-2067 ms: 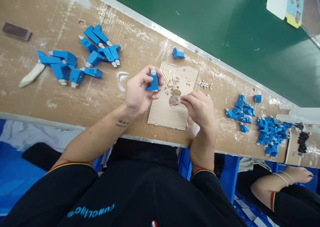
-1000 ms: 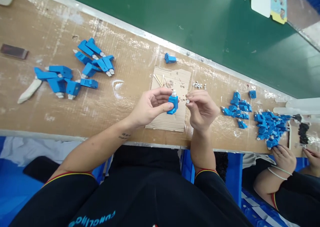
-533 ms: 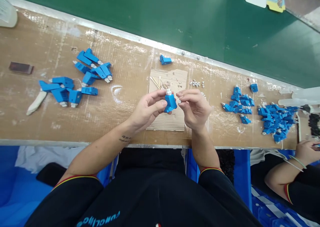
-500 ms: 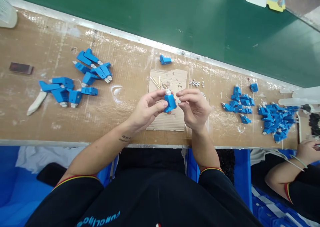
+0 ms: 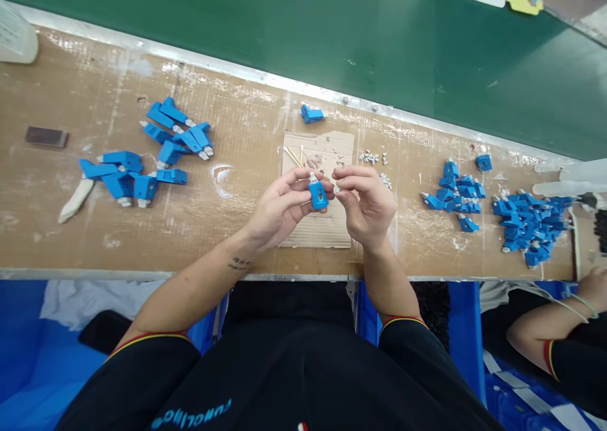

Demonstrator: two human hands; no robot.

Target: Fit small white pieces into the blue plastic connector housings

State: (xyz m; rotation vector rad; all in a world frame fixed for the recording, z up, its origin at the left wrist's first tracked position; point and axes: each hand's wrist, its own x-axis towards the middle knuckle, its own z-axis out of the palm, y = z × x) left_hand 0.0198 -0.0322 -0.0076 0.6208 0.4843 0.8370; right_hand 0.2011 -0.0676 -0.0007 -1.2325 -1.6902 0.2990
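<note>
Between the fingers of my left hand (image 5: 283, 202) is a blue plastic piece (image 5: 318, 195) with a white tip pointing up and a dark opening in its face. My right hand (image 5: 368, 202) pinches a tiny white part (image 5: 336, 189) just right of the blue piece, apart from it. Both hands are over a square of cardboard (image 5: 327, 232). Thin sticks (image 5: 293, 156) lie on its upper left part. Small white parts (image 5: 370, 158) sit in loose groups beside the cardboard, partly behind my right hand. One more blue piece (image 5: 312, 114) lies beyond the cardboard.
Blue pieces lie in groups at the left (image 5: 173, 127) and in heaps at the right (image 5: 531, 225). A dark block (image 5: 47, 136), a white cloth strip (image 5: 76, 201) and a plastic bottle (image 5: 18, 36) are on the left. A co-worker's arm (image 5: 545, 330) rests at the far right.
My left hand has turned the blue piece so that the face with the dark opening shows. The right hand still pinches the tiny white part close by, having shifted slightly left.
</note>
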